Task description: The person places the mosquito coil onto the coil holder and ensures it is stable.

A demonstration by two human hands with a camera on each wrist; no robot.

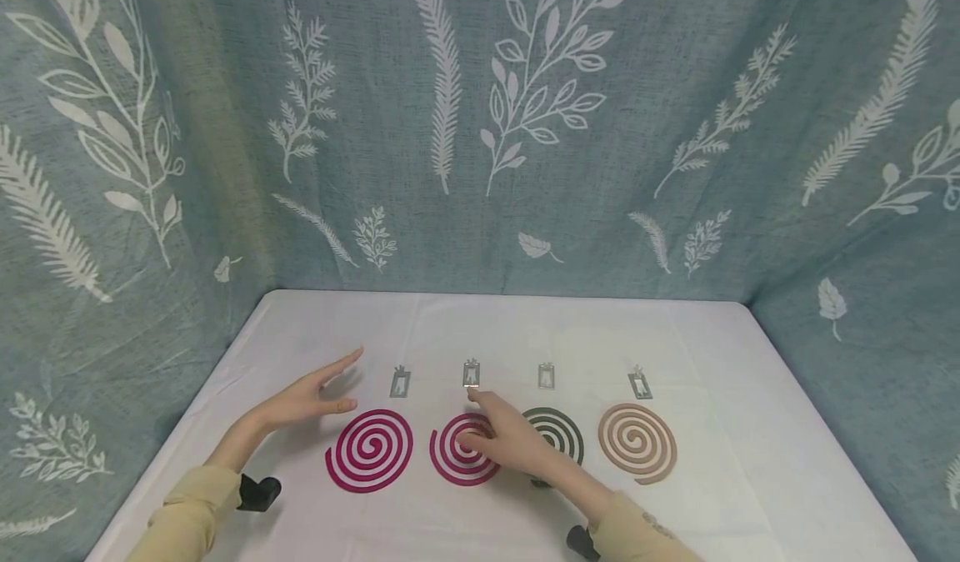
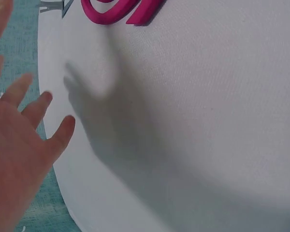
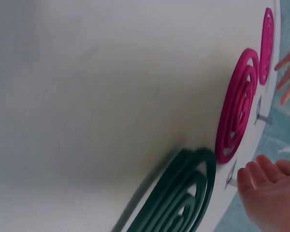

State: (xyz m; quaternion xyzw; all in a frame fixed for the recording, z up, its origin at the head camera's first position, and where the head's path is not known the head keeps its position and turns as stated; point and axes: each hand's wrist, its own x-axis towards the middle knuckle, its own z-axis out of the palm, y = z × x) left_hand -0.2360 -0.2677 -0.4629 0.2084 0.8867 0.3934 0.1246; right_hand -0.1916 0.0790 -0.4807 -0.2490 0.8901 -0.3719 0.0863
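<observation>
My left hand [image 1: 307, 401] hovers over the left of the table with fingers spread, holding nothing. Just right of it lies a magenta mosquito coil [image 1: 372, 449]. My right hand [image 1: 513, 437] reaches over a second magenta coil [image 1: 465, 483], covering part of it. Its index fingertip is at the lower edge of a small metal coil stand [image 1: 471, 373]; whether they touch I cannot tell. The thumb is apart from the index finger. A dark green coil [image 1: 557, 429] lies partly behind the right hand. In the right wrist view, the other fingers look loosely bent.
A tan coil [image 1: 634, 438] lies at the right end of the row. Behind the coils lie further metal stands: one at left [image 1: 401, 383], one at centre right [image 1: 547, 376], one tilted at right [image 1: 640, 384]. A leaf-patterned curtain [image 1: 480, 212] surrounds the white table [image 1: 570, 328].
</observation>
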